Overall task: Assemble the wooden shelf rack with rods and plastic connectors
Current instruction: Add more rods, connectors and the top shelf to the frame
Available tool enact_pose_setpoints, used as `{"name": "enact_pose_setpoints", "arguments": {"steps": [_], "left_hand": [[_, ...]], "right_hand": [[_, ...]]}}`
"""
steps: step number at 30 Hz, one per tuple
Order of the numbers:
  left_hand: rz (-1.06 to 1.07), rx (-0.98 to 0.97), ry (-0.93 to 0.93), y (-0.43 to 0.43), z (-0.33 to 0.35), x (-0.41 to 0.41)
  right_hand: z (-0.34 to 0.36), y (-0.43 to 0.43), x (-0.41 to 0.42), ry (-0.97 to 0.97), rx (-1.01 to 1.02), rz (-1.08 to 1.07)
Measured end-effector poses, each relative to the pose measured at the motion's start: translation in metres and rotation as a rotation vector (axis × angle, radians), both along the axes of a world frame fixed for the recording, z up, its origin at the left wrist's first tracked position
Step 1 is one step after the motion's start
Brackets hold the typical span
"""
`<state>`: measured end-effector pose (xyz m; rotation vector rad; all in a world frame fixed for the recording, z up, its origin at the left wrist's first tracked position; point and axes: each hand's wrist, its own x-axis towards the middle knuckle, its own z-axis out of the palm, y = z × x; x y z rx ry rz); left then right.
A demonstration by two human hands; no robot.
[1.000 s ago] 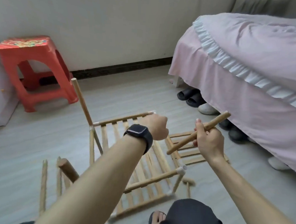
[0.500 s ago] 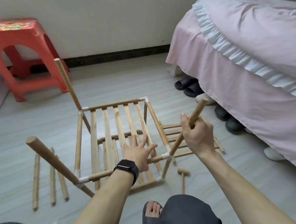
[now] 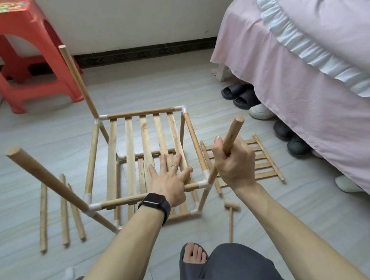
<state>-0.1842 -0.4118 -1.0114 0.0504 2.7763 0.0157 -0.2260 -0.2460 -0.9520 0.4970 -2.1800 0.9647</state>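
Pressure must go straight along the rod, gripped in my right hand, into the white connector at the near right corner of the rack on the floor. My left hand, fingers spread, presses flat on top to steady it.

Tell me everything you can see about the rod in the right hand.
The rod is a round, pale wooden dowel with a flat-cut top end. It stands tilted, top leaning right. The right hand grips its middle. Its lower end meets the white plastic corner connector; how deep it sits is unclear.
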Motion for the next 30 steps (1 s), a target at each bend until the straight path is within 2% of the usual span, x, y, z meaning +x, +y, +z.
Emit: {"name": "enact_pose_setpoints", "arguments": {"steps": [6, 13, 18, 23, 26, 28, 30], "left_hand": [[-0.019, -0.041, 0.007, -0.001, 0.001, -0.001], [-0.07, -0.066, 0.001, 0.013, 0.004, -0.006], [-0.1, -0.076, -0.004, 0.007, 0.004, -0.006], [-0.101, -0.051, -0.044, -0.013, 0.015, 0.0], [-0.102, 0.003, -0.116, -0.024, 0.034, 0.001], [-0.075, 0.06, -0.076, -0.031, 0.051, 0.002], [-0.007, 0.113, 0.049, -0.042, 0.07, 0.003]], "right_hand": [[-0.002, -0.009, -0.009, 0.037, 0.015, 0.018], [-0.004, 0.009, -0.007, -0.13, -0.063, -0.058], [-0.002, 0.012, 0.004, -0.181, -0.046, -0.01], [0.012, -0.003, 0.014, -0.237, 0.04, 0.025], [0.023, 0.0, 0.021, -0.324, 0.181, -0.016], [0.029, 0.005, 0.028, -0.433, 0.33, -0.113], [0.036, 0.008, 0.035, -0.601, 0.485, -0.249]]}}
